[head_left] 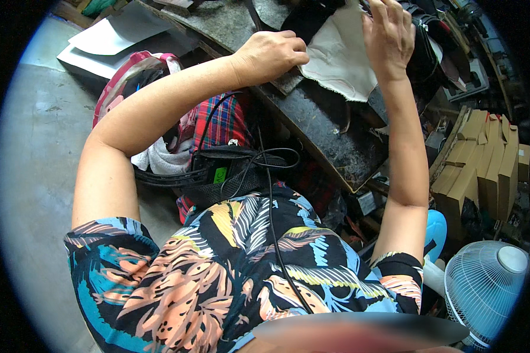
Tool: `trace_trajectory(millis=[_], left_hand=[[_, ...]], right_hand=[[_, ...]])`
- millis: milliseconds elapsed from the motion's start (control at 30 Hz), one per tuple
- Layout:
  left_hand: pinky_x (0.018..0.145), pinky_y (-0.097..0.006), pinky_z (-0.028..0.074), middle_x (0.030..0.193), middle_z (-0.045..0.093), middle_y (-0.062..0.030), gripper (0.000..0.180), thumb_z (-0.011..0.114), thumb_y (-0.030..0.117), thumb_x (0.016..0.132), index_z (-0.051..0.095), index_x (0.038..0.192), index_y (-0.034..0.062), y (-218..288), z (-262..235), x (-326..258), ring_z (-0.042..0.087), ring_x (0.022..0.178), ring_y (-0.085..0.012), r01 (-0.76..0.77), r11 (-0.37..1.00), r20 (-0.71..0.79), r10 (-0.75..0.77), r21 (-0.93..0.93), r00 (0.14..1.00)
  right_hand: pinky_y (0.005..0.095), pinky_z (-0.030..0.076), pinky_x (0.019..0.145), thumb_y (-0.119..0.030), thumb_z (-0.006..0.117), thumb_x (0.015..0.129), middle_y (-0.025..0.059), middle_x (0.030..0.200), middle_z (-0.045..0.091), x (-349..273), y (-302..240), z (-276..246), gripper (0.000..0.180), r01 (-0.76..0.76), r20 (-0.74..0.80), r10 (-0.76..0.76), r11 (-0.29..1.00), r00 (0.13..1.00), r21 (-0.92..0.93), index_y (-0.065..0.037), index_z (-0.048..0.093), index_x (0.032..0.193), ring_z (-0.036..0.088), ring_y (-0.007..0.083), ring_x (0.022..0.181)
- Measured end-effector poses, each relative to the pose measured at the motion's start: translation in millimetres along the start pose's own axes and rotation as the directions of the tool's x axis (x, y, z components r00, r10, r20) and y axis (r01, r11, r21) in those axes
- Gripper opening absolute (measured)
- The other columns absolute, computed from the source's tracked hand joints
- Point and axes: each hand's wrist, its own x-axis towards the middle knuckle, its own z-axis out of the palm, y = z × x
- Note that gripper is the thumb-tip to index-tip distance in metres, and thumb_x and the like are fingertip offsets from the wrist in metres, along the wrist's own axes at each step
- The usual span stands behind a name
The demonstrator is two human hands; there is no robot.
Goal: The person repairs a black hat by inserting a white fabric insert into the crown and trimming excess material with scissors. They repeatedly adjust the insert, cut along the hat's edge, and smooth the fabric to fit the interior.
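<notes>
An off-white cloth [338,56] with a frayed lower edge hangs between my hands over the dark worktable [330,129]. My left hand [274,57] is closed at the cloth's left edge, its fingertips curled in and partly hidden. At the cloth's upper right, my right hand [390,38] has bent fingers, with the thumb side against the fabric. The top of the picture cuts off part of the cloth. Black material [306,23] lies just beyond my left hand.
A pink-rimmed basket [109,97] with cloths stands left of the table, near white sheets [115,41]. Black cables [268,159] run down my front. To the right are cardboard boxes [477,159], a fan [486,291] and dark piled goods [441,53].
</notes>
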Motion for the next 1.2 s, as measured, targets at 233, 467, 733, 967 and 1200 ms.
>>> trace_trajectory(millis=[233,467,733,967,1200], left_hand=[[0.071,-0.035,0.054,0.088,0.062,-0.0058,0.010,0.066,0.014,0.081,0.062,0.089,0.0094,-5.4,-3.1,-4.5,0.064,0.087,-0.0242,-0.032,0.993,-0.043,0.027,-0.114,0.999],[0.070,-0.033,0.053,0.079,0.058,-0.0050,0.009,0.066,0.014,0.081,0.060,0.086,0.0089,-7.6,-10.6,-8.8,0.063,0.079,-0.0234,-0.099,0.986,-0.053,0.093,-0.137,0.994],[0.071,-0.036,0.053,0.085,0.059,-0.0074,0.013,0.068,0.013,0.080,0.057,0.085,0.0085,-4.8,-9.6,-2.9,0.064,0.080,-0.0262,-0.027,0.987,-0.072,0.016,-0.158,0.997],[0.076,-0.041,0.056,0.106,0.051,-0.0143,0.050,0.081,0.018,0.071,0.049,0.107,0.0054,2.3,-10.8,-9.2,0.064,0.092,-0.0344,0.362,0.895,0.052,-0.362,-0.260,0.931],[0.072,-0.042,0.054,0.098,0.056,-0.0141,0.033,0.077,0.025,0.075,0.060,0.092,0.0034,0.3,-13.2,-6.3,0.064,0.085,-0.0329,0.357,0.905,0.136,-0.334,-0.229,0.933]], right_hand=[[0.0323,0.056,0.085,-0.011,0.066,0.081,0.0021,0.110,0.070,-31.7,-53.9,0.6,0.024,0.129,0.412,-0.239,0.953,0.879,0.276,-0.015,0.072,0.104,0.067,0.0197,0.103],[0.0339,0.055,0.086,-0.020,0.064,0.090,0.0007,0.114,0.071,-52.0,-30.7,30.5,0.017,-0.039,0.372,-0.191,0.848,0.909,0.529,-0.018,0.074,0.103,0.068,0.0216,0.101],[0.0392,0.048,0.098,-0.040,0.069,0.085,0.0150,0.125,0.065,-45.1,-47.9,3.4,0.039,-0.213,0.492,-0.112,0.803,0.863,0.556,-0.010,0.072,0.110,0.063,0.0300,0.113],[0.0376,0.045,0.103,-0.033,0.074,0.083,0.0118,0.126,0.065,-48.4,-62.3,1.9,0.029,-0.186,0.454,-0.069,0.850,0.888,0.493,-0.009,0.072,0.100,0.057,0.0303,0.122],[0.0281,0.051,0.077,-0.017,0.063,0.092,0.0083,0.096,0.070,-54.6,-51.1,5.1,0.019,-0.590,0.618,0.135,0.507,0.774,0.629,-0.001,0.069,0.100,0.065,0.0162,0.085]])
